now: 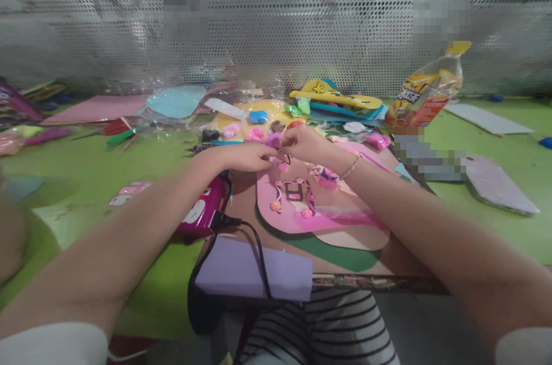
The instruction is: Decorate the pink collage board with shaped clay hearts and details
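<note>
My left hand (253,157) and my right hand (307,144) meet over the upper edge of a pink foam cutout (276,221). The fingertips of both are pinched together, close to a small pink piece (283,166) and a thin dark loop. Whatever lies between the fingers is too small to make out. On the cutout are a dark square outline (295,192), pink clay strips and small clay flowers (275,205). A colourful figure (325,176) lies beside my right wrist, partly covered by it. Lumps of coloured clay (255,135) lie just beyond my hands.
A drink bottle (426,92) stands tilted at the right, near a phone (500,184). Yellow and blue foam shapes (340,98) lie before the perforated metal panel (267,14). Left of the board are a magenta box (202,212) and a black cable (259,244); purple paper (254,270) lies in front.
</note>
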A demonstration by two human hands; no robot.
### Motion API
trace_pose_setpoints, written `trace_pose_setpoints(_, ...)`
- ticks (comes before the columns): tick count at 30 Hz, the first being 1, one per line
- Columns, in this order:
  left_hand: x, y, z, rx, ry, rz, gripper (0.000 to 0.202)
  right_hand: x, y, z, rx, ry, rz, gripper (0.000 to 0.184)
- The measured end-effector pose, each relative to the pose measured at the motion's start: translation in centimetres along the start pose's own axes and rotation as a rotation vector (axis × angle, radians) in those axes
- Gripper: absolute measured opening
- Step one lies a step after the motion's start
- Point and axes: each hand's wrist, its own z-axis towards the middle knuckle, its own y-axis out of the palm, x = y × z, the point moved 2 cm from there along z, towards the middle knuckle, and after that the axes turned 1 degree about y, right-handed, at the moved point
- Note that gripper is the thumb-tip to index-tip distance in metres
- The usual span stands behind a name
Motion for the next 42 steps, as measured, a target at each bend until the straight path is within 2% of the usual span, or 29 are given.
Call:
trace_pose_setpoints(16,-0.1,0.2,0.0,-0.024,-0.003,-0.003,0.031,-0.5,-0.7,-0.4,-0.124,0.044,-0.013,0.010)
trace_pose_setpoints(32,-0.8,0.3,0.2,-0.007,-0.053,0.016,0.029,-0.9,-0.4,-0.8,-0.238,-0.010,-0.056,0.016)
trace_pose_setpoints(42,-0.5,0.2,0.1,-0.016,-0.024,-0.008,0.034,-1.1,-0.3,-0.9,-0.252,-0.014,-0.084,0.012)
